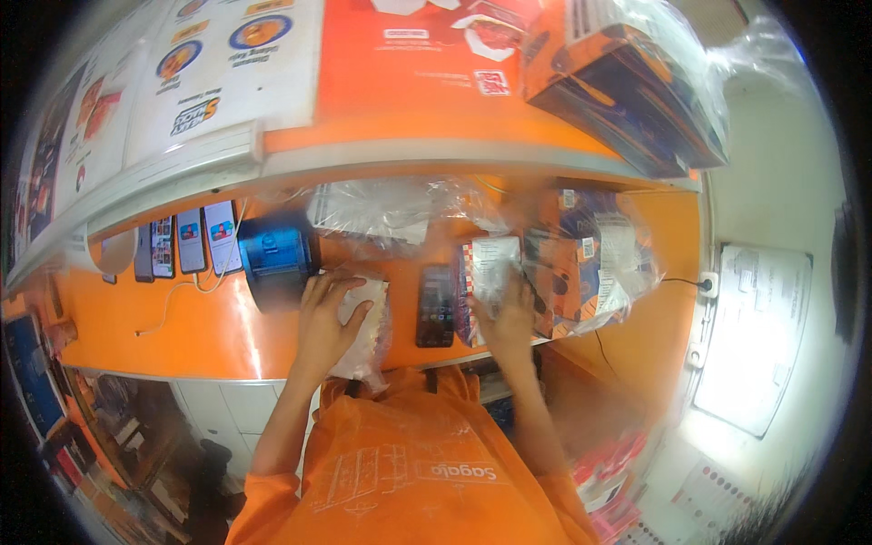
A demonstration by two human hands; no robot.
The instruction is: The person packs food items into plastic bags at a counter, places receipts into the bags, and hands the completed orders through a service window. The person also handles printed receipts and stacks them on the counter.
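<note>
My left hand (329, 320) lies on the left side of a white package in clear plastic (372, 318), thumb and fingers apart. My right hand (506, 318), slightly blurred, rests with its fingers stretched over a flat package with a white paper label (491, 258) and a checkered edge. Between the two packages a black smartphone (435, 313) lies face up with its screen lit. Left of my left hand stands a dark blue cylindrical object (274, 257).
Several phones (190, 238) with a white cable lie at the counter's left. Plastic-wrapped boxes (581, 263) stand on the right, and clear plastic packaging (381, 213) at the back. A raised shelf edge (436, 162) overhangs the orange counter (204, 322); another wrapped box (627, 100) sits above.
</note>
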